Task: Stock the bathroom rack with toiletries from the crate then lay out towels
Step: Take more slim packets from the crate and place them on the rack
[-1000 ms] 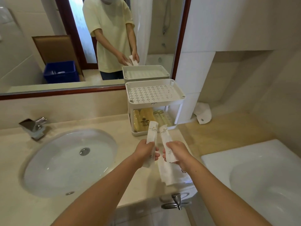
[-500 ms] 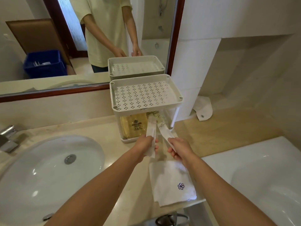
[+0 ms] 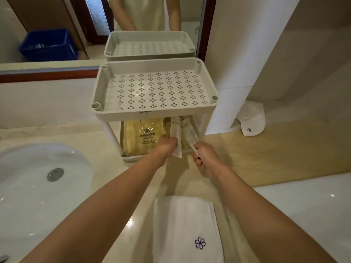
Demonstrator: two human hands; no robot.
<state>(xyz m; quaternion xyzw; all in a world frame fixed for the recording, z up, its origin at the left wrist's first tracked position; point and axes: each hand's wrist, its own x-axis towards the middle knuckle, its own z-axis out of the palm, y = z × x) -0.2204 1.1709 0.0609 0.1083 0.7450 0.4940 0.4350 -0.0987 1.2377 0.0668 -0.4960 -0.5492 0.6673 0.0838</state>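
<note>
1. Bathroom, pale stone counter (image 3: pixel 106 149), with a mirror (image 3: pixel 57 14) on the wall behind it.
2. Left hand (image 3: pixel 167 149): fingers curled round a white sachet (image 3: pixel 175 135), gripping its lower part. Its top pokes in under the upper tray.
3. Right hand (image 3: pixel 204 157): fingers clenched on a second sachet (image 3: pixel 190 136), held by its lower end and leaning left towards the first. The tops are close, but I cannot tell if they touch.
4. Both sachets sit at the right side of the lower shelf of the rack (image 3: pixel 152 115), which is white, two-tier and stands on the counter below the mirror.
5. Yellow packets (image 3: pixel 143 135) stand on that shelf, left of the sachets and just beside my left hand.
6. Folded towel (image 3: pixel 187 228), white with a blue flower mark, lies at the counter's near edge between my forearms.
7. Sink (image 3: pixel 28 177) is to the left.
8. Another towel (image 3: pixel 250 118) lies rumpled at far right, by the white wall.
9. Blue crate (image 3: pixel 48 44) shows in the mirror.
</note>
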